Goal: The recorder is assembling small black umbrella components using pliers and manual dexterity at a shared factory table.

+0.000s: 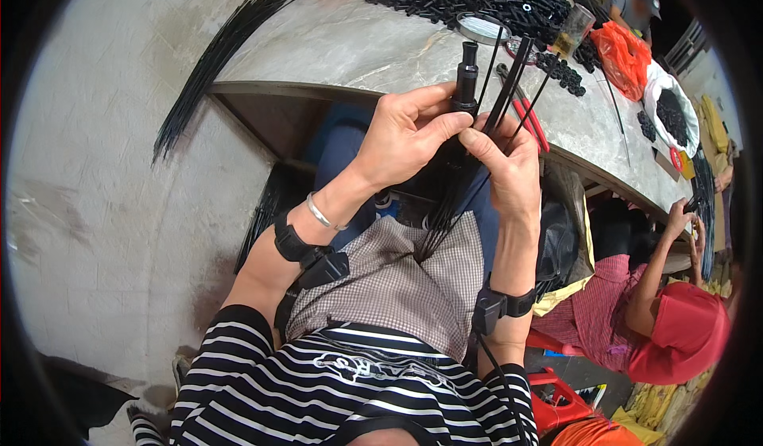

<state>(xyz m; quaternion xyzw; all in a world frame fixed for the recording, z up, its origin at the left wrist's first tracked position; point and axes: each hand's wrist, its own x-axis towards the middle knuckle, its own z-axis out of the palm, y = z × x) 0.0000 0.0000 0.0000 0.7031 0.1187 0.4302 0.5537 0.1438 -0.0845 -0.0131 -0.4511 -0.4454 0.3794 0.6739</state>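
My left hand [409, 132] is closed around a stepped black plastic tube [467, 76], held upright with its narrow capped end pointing away from me. Right beside it, my right hand [509, 160] grips several thin black rods [513, 84], which fan out above the fingers. Thumb tips of both hands almost meet at the tube's lower part. Below the hands, more black rods [445, 215] run down to the checked apron [389, 279] on my lap. The tube's lower end is hidden by my fingers.
A stone-topped table [342, 56] holds a heap of black parts [477, 5], red-handled pliers [528, 116], a glass cup [574, 29] and an orange bag [620, 58]. A rod bundle [214, 64] overhangs its left edge. At right sits a co-worker in a red hat [683, 335].
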